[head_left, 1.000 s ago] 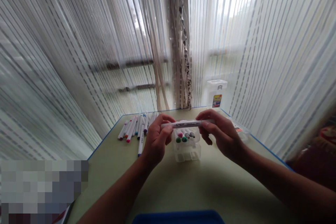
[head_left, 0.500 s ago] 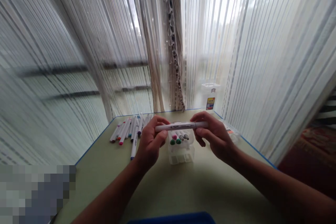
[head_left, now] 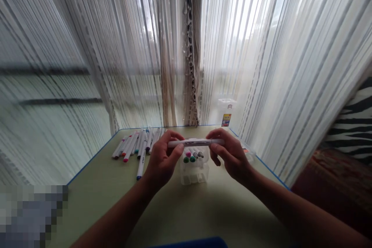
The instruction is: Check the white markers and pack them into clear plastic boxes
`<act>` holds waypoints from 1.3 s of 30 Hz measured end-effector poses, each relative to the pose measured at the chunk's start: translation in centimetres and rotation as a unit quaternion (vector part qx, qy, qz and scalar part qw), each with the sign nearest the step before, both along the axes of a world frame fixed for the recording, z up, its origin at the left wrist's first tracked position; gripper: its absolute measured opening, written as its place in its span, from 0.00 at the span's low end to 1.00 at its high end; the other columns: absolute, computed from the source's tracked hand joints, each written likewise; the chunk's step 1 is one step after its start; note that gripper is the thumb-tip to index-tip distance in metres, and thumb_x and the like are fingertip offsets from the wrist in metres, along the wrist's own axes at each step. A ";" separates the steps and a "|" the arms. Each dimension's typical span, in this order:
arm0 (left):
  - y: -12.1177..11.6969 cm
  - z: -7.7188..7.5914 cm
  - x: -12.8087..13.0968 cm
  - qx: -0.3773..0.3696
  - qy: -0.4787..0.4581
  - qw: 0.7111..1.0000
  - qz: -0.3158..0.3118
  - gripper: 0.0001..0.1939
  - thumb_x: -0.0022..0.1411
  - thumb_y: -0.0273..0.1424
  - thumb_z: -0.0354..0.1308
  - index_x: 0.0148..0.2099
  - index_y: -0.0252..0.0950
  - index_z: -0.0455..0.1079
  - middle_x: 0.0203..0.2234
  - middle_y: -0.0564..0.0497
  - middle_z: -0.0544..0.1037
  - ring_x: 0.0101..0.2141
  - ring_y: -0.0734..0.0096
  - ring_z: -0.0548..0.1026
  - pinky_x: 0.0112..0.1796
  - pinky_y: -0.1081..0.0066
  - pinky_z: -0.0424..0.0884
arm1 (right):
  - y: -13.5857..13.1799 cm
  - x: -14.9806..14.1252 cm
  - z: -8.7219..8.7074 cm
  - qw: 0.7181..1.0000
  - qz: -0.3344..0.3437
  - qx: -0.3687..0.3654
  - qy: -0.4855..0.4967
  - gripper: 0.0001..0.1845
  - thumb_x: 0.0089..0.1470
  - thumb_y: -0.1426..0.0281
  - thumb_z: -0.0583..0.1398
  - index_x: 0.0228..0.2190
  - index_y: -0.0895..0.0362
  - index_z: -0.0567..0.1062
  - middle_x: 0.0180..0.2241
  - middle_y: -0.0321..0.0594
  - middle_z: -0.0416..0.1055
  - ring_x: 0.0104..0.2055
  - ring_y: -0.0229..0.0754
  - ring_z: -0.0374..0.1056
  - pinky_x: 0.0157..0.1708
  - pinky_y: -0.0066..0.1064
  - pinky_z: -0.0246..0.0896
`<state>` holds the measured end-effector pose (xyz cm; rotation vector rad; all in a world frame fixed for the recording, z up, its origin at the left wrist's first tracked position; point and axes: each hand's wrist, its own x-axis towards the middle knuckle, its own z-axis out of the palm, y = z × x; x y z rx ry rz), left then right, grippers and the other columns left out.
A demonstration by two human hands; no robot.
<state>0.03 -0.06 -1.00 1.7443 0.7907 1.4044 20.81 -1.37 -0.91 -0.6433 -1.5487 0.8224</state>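
While a blue object [head_left: 200, 242] cut off by the lower edge of view sits closest, the pale green table [head_left: 180, 209] stretches away beyond it. Over the table both hands hold one white marker [head_left: 197, 143] between them, level and crosswise. The left hand [head_left: 162, 159] pinches its left end, thumb in front and fingers behind; the right hand [head_left: 232, 152] grips the other end between thumb and fingertips, with lower fingers curled free below.

The marker looks light and stiff – probably smooth plastic, so a little slippery and apt to roll if laid down loose. It should bear a firm pinch without bending; the barrel close to each end seems a sound place to hold it, leaving the printed middle uncovered.

Just below and behind it stands a clear holder [head_left: 194, 180], with pink, green and grey marker ends showing in its upper part; its thin walls look more fragile than the marker. Left of the left hand, loose markers [head_left: 135, 145] lie in a spread pile. Past the right hand are a clear flat piece [head_left: 249, 155] and, farther back, a clear case [head_left: 226, 107] – upright before the striped curtain [head_left: 130, 46].
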 end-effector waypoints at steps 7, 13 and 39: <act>-0.6 0.6 0.2 0.003 -0.001 1.000 -0.009 0.07 0.60 0.30 0.60 0.41 0.35 0.67 0.26 0.56 0.70 0.22 0.79 0.65 0.22 0.77 0.59 | 0.0 0.0 -0.3 1.000 -0.011 -0.005 0.001 0.08 0.60 0.64 0.59 0.36 0.56 0.70 0.16 0.26 0.61 0.15 0.33 0.55 0.14 0.25 0.50; -0.3 0.0 -0.1 0.006 -0.013 1.000 -0.025 0.06 0.61 0.28 0.56 0.42 0.35 0.68 0.26 0.56 0.68 0.21 0.79 0.62 0.23 0.76 0.59 | 0.2 0.2 -0.4 1.000 0.000 -0.013 0.007 0.06 0.60 0.66 0.60 0.37 0.57 0.71 0.17 0.26 0.62 0.14 0.32 0.55 0.13 0.24 0.50; -0.1 -0.5 0.3 -0.006 -0.061 0.998 -0.034 0.09 0.67 0.38 0.57 0.40 0.36 0.67 0.19 0.60 0.62 0.18 0.79 0.58 0.20 0.77 0.55 | -0.4 -0.1 0.2 1.000 0.000 -0.004 0.015 0.09 0.61 0.63 0.61 0.34 0.56 0.72 0.15 0.28 0.63 0.14 0.33 0.56 0.13 0.25 0.50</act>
